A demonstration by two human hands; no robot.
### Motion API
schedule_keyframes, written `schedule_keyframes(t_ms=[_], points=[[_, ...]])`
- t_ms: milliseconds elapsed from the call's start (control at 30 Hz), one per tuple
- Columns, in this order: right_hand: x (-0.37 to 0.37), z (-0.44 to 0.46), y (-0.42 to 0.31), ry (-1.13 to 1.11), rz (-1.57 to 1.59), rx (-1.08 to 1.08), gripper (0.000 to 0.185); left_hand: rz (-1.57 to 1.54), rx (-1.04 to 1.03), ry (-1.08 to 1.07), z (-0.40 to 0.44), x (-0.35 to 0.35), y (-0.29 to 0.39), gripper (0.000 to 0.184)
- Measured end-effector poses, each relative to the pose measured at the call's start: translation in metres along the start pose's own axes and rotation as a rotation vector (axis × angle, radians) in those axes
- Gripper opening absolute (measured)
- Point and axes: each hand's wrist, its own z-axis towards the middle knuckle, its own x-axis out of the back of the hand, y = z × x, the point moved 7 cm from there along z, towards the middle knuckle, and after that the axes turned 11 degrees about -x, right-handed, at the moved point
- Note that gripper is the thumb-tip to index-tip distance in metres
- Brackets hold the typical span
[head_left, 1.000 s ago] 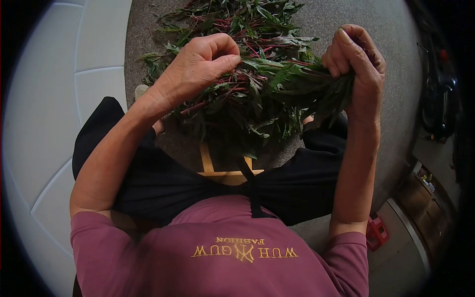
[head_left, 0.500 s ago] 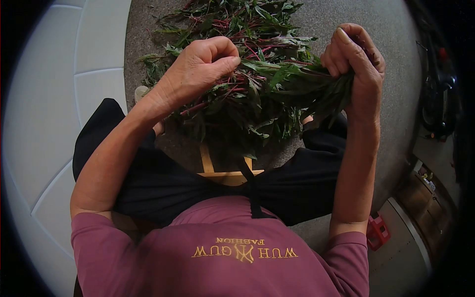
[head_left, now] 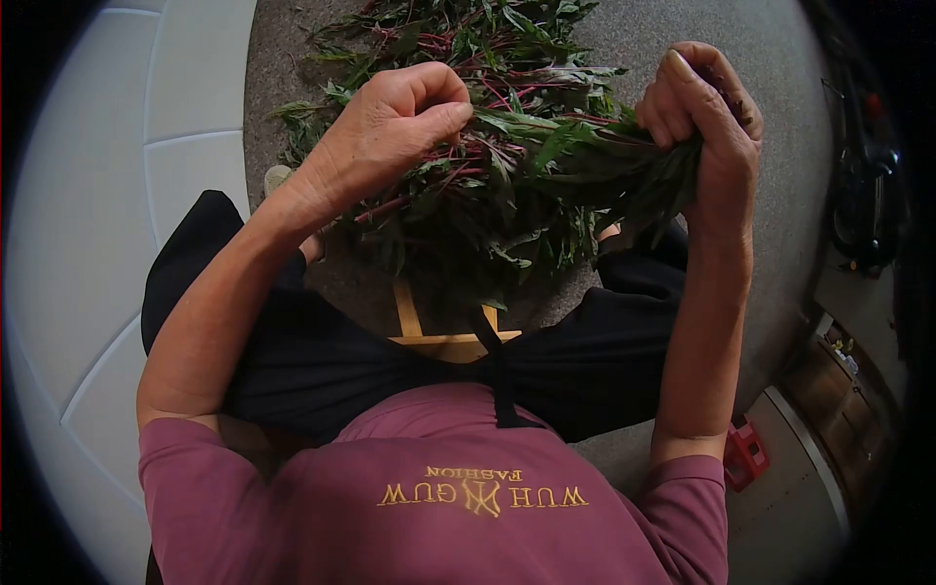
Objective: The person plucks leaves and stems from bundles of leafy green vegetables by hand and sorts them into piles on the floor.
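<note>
Red-stemmed leafy greens (head_left: 507,210) lie mostly heaped on the ground (head_left: 663,29); from here, I have one bunch wrapped in my right hand (head_left: 707,127), my left hand (head_left: 400,117) pinching a leaf end. I can't tell how much is finished.

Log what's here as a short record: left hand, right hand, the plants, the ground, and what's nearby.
Left hand: thumb and finger pinched at the leafy bunch's end
Right hand: closed around the leafy bunch
Loose plants: leafy pile, green leaves with reddish stems, between the person's feet
Ground: rough grey surface, pale tiles at left
Near the lap: yellowish wooden piece, only partly visible
By the right elbow: red object, identity unclear
</note>
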Motion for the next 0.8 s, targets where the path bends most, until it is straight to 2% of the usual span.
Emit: schedule_keyframes(t_ms=[400, 800], points=[[0.0021, 0.0011, -0.0005, -0.038, -0.006, 0.032, 0.016, 0.02, 0.038, -0.026, 0.0005, 0.0004, -0.0032, 0.016], [-0.0005, -0.0023, -0.0023, 0.101, 0.017, -0.038, 0.016, 0.038, 0.033, -0.026, 0.0007, 0.0017, -0.0054, 0.015]])
